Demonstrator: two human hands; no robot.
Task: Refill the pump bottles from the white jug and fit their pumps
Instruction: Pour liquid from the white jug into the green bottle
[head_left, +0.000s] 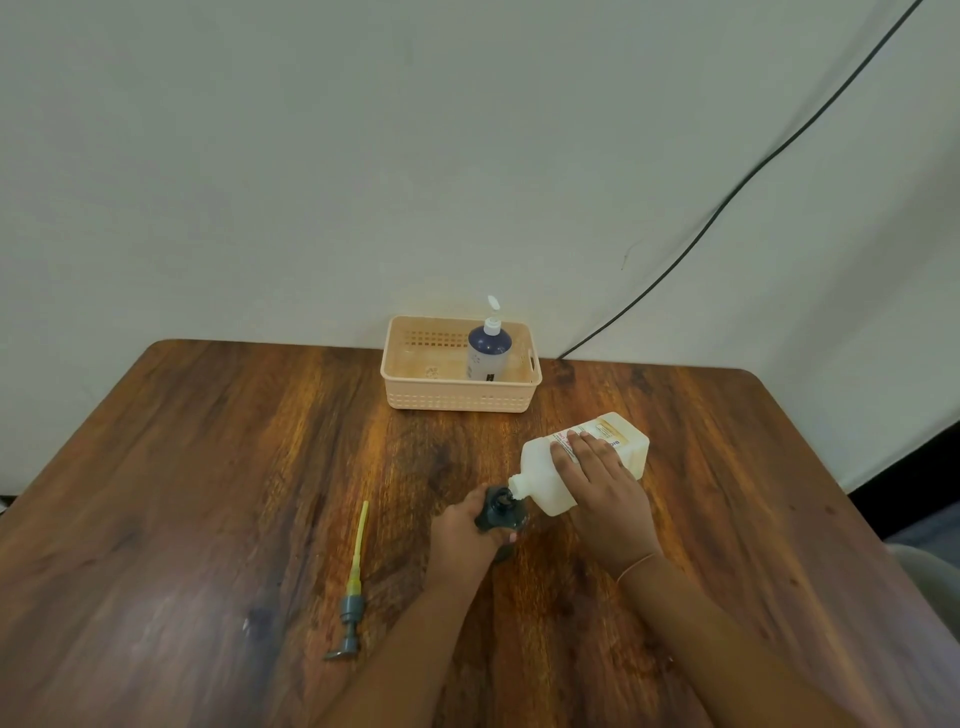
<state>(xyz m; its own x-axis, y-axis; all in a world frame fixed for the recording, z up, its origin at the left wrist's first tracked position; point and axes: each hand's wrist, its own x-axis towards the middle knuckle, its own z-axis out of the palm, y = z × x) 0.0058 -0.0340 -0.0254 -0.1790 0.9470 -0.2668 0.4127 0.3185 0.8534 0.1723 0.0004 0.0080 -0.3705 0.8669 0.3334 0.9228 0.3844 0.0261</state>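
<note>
Head view: right hand (602, 483) wrapped over the white jug (584, 462), grip closed on its body, jug tipped w/ spout down-left, touching the mouth of the dark pump bottle (501, 514). Left hand (462, 530) closed round that bottle, steadying it upright on the tabletop (208, 467). Its pump (353, 582) lies loose on the tabletop, well left of the hands, dip tube pointing away. Second bottle (488, 353), pump already on, stands in the beige basket (460, 400) at the back.

Risks, as I judge: bottle mouth is narrow vs. the jug spout, so any wobble or too steep a tilt could send liquid down the outside & onto the wood. Dark walls hide the fill level, so overfill is likely w/o a pause. A wet bottle could slip in the left grip.
</note>
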